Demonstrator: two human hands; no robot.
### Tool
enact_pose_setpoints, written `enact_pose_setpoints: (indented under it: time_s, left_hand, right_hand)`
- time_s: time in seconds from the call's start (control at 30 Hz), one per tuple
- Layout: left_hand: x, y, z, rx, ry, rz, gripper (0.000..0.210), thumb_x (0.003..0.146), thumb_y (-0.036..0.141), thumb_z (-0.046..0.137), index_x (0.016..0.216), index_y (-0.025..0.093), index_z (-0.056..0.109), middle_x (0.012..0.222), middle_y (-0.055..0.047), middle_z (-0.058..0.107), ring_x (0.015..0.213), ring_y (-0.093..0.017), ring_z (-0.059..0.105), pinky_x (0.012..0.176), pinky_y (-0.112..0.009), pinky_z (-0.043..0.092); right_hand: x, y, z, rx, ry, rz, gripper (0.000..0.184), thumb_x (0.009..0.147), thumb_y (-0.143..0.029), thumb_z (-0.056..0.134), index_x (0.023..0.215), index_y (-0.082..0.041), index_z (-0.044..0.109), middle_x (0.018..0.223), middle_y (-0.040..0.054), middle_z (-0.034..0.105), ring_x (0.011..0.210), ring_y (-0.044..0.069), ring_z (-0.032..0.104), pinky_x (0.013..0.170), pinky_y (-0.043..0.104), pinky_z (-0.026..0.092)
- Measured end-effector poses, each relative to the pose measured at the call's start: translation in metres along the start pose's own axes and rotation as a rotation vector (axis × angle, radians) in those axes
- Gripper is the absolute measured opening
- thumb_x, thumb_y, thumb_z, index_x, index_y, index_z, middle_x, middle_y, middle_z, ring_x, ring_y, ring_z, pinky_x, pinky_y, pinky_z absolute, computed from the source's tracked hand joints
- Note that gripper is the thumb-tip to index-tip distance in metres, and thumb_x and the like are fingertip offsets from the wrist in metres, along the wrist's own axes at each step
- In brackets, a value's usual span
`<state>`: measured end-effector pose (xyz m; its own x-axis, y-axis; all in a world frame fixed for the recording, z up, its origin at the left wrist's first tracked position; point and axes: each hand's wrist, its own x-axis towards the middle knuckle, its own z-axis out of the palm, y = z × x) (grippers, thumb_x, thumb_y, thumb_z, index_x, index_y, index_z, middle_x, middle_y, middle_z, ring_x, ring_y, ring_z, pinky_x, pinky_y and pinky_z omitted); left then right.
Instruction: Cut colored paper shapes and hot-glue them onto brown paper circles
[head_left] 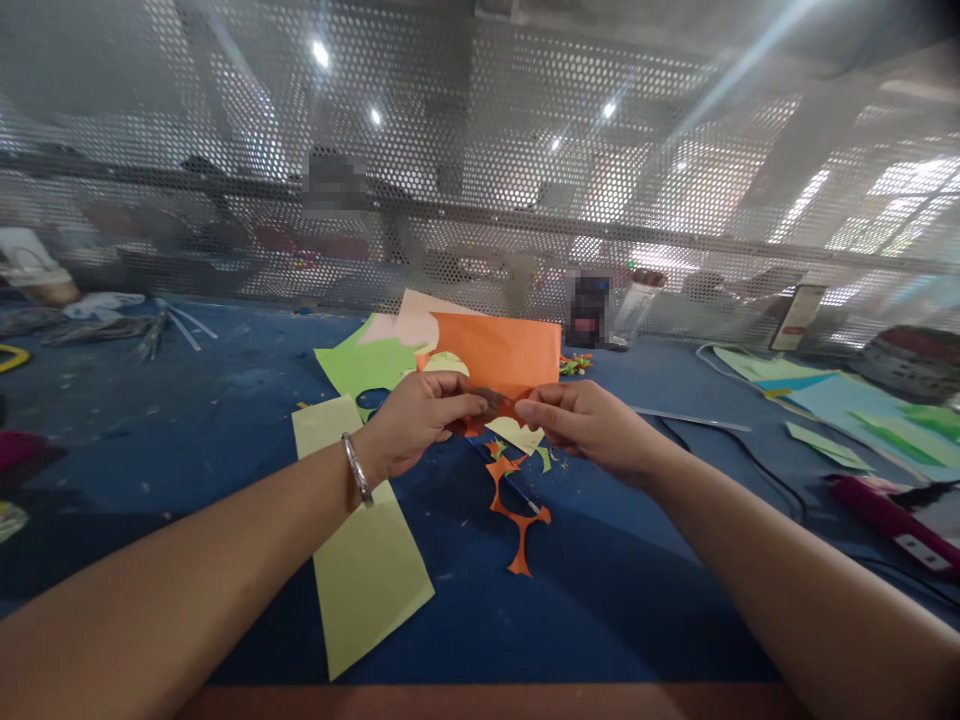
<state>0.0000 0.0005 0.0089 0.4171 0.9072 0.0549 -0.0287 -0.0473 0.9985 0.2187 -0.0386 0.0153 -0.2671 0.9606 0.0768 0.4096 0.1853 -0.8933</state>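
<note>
My left hand (424, 418), with a silver bangle at the wrist, is closed in a pinch over the middle of the table. Facing it, my right hand (570, 415) is pinched as well. Between the fingertips stretches a small thin brownish piece (493, 400), held at both ends; its kind is unclear. Behind the hands is an orange paper sheet (499, 345). Below lie a cut orange paper scrap (517, 520) and a pale yellow paper piece (516, 434). A long pale green paper sheet (367, 590) lies partly under my left forearm.
Bright green paper (352, 368) and pink paper (420, 318) lie behind. At right are coloured sheets (862, 400), a magenta power strip (892, 525) and dark cables (772, 480). A perforated metal screen (480, 150) stands along the back of the blue table (615, 620).
</note>
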Motion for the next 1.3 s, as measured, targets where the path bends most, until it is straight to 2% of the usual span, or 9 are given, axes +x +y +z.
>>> enact_pose_setpoints:
  time_s: [0.1, 0.27, 0.37, 0.5, 0.63, 0.73, 0.83, 1.03, 1.3]
  left_hand:
    - [0.001, -0.001, 0.001, 0.009, 0.025, -0.002, 0.009, 0.075, 0.024, 0.076, 0.076, 0.017, 0.072, 0.074, -0.004, 0.07, 0.062, -0.011, 0.059, 0.053, -0.021, 0.036]
    - [-0.001, 0.001, 0.003, 0.062, -0.107, 0.127, 0.006, 0.078, 0.021, 0.074, 0.077, 0.015, 0.074, 0.07, -0.003, 0.067, 0.062, -0.01, 0.057, 0.059, -0.023, 0.041]
    - [-0.002, 0.001, 0.004, 0.093, -0.158, 0.163, 0.007, 0.078, 0.02, 0.075, 0.077, 0.015, 0.072, 0.068, -0.003, 0.066, 0.06, -0.011, 0.057, 0.06, -0.025, 0.043]
    - [-0.004, 0.0, 0.007, -0.043, -0.116, 0.114, 0.01, 0.075, 0.017, 0.078, 0.076, 0.015, 0.069, 0.07, -0.001, 0.065, 0.062, -0.01, 0.058, 0.06, -0.023, 0.042]
    - [-0.005, -0.002, 0.012, -0.24, -0.11, 0.04, 0.013, 0.075, 0.021, 0.081, 0.081, 0.016, 0.07, 0.078, 0.0, 0.065, 0.069, -0.01, 0.058, 0.068, -0.023, 0.045]
    - [-0.005, -0.004, 0.013, -0.301, -0.092, 0.027, 0.013, 0.077, 0.024, 0.081, 0.08, 0.018, 0.07, 0.085, 0.0, 0.067, 0.077, -0.011, 0.061, 0.074, -0.024, 0.048]
    - [-0.005, -0.003, 0.012, -0.294, -0.034, 0.029, 0.013, 0.078, 0.025, 0.08, 0.079, 0.019, 0.069, 0.086, 0.0, 0.069, 0.081, -0.012, 0.064, 0.071, -0.023, 0.049]
    - [-0.003, 0.002, 0.009, -0.237, 0.058, 0.009, 0.012, 0.081, 0.023, 0.077, 0.084, 0.018, 0.066, 0.086, -0.001, 0.071, 0.073, -0.01, 0.065, 0.061, -0.02, 0.045]
    - [-0.003, 0.004, 0.006, -0.249, 0.034, 0.075, 0.018, 0.078, 0.023, 0.08, 0.08, 0.016, 0.063, 0.081, -0.001, 0.069, 0.065, -0.008, 0.06, 0.051, -0.019, 0.036]
  right_hand:
    - [0.0, 0.0, 0.001, 0.005, 0.049, -0.014, 0.044, 0.087, -0.061, 0.066, 0.072, -0.02, 0.057, 0.051, -0.0077, 0.039, 0.045, 0.007, 0.027, 0.044, 0.025, 0.017]
    - [0.004, 0.003, 0.015, 0.03, 0.082, -0.101, 0.032, 0.082, -0.048, 0.075, 0.082, -0.018, 0.063, 0.061, -0.0053, 0.048, 0.052, 0.008, 0.034, 0.048, 0.025, 0.021]
    - [0.004, 0.004, 0.022, 0.038, 0.099, -0.124, 0.031, 0.082, -0.046, 0.075, 0.081, -0.018, 0.063, 0.061, -0.0059, 0.044, 0.054, 0.009, 0.032, 0.05, 0.025, 0.021]
    - [0.003, 0.001, 0.025, 0.081, 0.145, -0.155, 0.032, 0.081, -0.047, 0.075, 0.081, -0.017, 0.062, 0.06, -0.0061, 0.043, 0.055, 0.01, 0.033, 0.051, 0.025, 0.025]
    - [0.005, 0.0, 0.026, 0.146, 0.199, -0.211, 0.035, 0.078, -0.049, 0.077, 0.083, -0.017, 0.062, 0.064, -0.0055, 0.046, 0.056, 0.009, 0.035, 0.051, 0.025, 0.027]
    - [0.006, 0.001, 0.026, 0.129, 0.224, -0.24, 0.035, 0.08, -0.048, 0.076, 0.085, -0.016, 0.063, 0.064, -0.005, 0.047, 0.057, 0.009, 0.035, 0.051, 0.025, 0.026]
    - [0.006, 0.002, 0.025, 0.096, 0.244, -0.228, 0.037, 0.084, -0.052, 0.073, 0.083, -0.017, 0.063, 0.061, -0.0056, 0.044, 0.054, 0.009, 0.032, 0.049, 0.025, 0.024]
    - [0.003, 0.004, 0.022, 0.23, 0.164, -0.156, 0.05, 0.092, -0.065, 0.058, 0.08, -0.017, 0.062, 0.052, -0.01, 0.028, 0.045, 0.007, 0.021, 0.043, 0.024, 0.017]
    - [0.002, 0.003, 0.023, 0.295, 0.059, -0.068, 0.051, 0.09, -0.065, 0.06, 0.075, -0.017, 0.059, 0.05, -0.0105, 0.028, 0.044, 0.005, 0.018, 0.042, 0.023, 0.014]
